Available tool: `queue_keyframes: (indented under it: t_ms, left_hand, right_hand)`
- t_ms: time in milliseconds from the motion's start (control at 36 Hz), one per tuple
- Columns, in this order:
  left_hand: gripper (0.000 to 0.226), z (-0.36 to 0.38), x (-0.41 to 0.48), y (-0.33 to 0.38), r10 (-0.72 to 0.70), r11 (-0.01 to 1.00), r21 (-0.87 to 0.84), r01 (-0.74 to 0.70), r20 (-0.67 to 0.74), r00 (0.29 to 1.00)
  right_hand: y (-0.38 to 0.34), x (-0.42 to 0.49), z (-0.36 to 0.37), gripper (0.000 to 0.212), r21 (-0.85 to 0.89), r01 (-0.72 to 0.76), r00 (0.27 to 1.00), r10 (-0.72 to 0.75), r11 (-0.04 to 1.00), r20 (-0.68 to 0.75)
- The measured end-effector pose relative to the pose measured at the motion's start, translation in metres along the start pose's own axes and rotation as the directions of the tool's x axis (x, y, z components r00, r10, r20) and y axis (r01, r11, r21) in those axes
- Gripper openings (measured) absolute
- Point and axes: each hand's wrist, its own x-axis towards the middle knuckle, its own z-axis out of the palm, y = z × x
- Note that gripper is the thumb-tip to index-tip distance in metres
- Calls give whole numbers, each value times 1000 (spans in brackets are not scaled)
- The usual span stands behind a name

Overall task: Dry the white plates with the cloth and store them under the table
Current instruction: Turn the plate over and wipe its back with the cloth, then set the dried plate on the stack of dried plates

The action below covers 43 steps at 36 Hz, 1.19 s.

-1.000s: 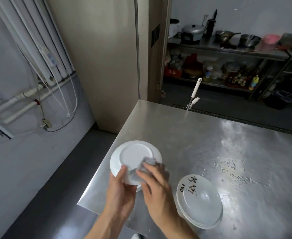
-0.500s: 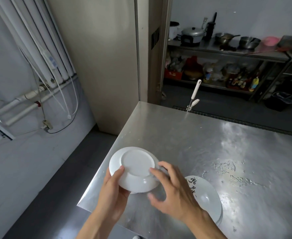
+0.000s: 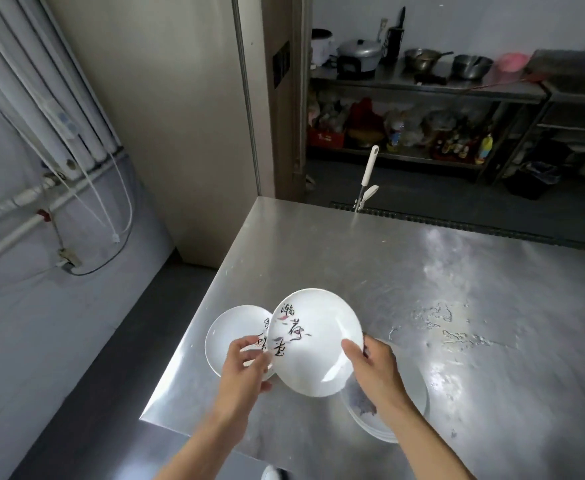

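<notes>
Left hand [image 3: 246,365] pinches one white plate [image 3: 235,330] by its rim; right hand [image 3: 377,372] grips a second plate [image 3: 318,344], fingers curled round its edge, above the tabletop [image 3: 422,271]. The cloth [image 3: 363,405] lies just under the right wrist, on the stack [image 3: 419,389].

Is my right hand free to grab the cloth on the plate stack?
Probably not yet: the right hand grips the front plate. The cloth lies on the stack just below that wrist, so only the plate hinders.
</notes>
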Motion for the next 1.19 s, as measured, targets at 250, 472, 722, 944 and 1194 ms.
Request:
queue_keyframes:
  t_ms: [250,472,722,944,1194]
  left_hand:
    - [39,44,3,-33,-153,988,86,130,369,917]
    - [42,104,16,-60,-208,962,238,137,309,928]
    - [51,124,24,-72,-228,912,396,106,275,934]
    - [50,118,28,-74,-199,888,456,63,256,946]
    - [24,78,40,-62,-149,891,450,50,187,971]
  right_hand:
    - [49,-5,-45,14,176,-222,974,224,959,9]
    - [70,-10,-84,15,-328,-257,966,250,909,-63]
    - [101,-14,-101,54,-416,-383,915,400,825,-49]
    - [101,-6,-101,25,-615,-315,949,249,723,-194]
    - [77,13,-72,21,-776,-71,993,-29,626,-115]
